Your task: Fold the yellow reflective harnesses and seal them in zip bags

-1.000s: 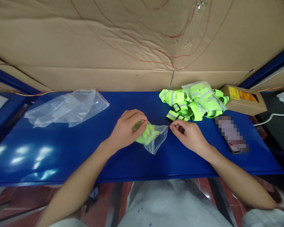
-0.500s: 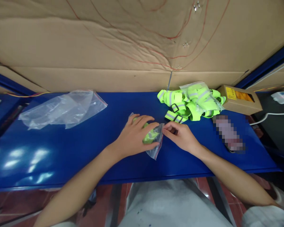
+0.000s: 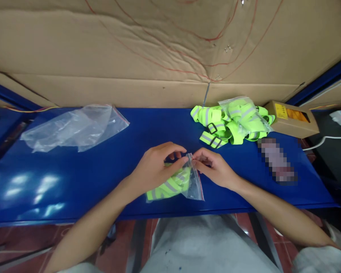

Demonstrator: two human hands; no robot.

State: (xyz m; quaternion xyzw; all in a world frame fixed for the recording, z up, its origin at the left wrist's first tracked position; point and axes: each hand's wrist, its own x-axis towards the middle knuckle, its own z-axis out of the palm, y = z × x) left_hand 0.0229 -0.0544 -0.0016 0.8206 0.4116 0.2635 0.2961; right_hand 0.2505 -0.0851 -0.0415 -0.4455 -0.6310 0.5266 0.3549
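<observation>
A clear zip bag (image 3: 195, 185) with a folded neon green reflective strap (image 3: 172, 185) inside lies near the table's front edge, its zip end towards the right. My left hand (image 3: 159, 165) is over the bag's upper left part, thumb and fingers curled in at the top corner of the zip end. My right hand (image 3: 214, 167) pinches the same corner from the right, its fingertips close to my left thumb. The lower part of the zip edge hangs free of both hands.
Empty clear bags (image 3: 74, 127) lie on the blue table (image 3: 108, 163) at the left. A heap of neon green straps (image 3: 235, 121) with a bagged one on top sits at the back right, beside a cardboard box (image 3: 297, 127) and a blurred-out flat object (image 3: 277, 161).
My left hand has shifted from lying spread over the bag to its top corner. More of the bag and strap now shows below it. My right hand still pinches the zip edge.
</observation>
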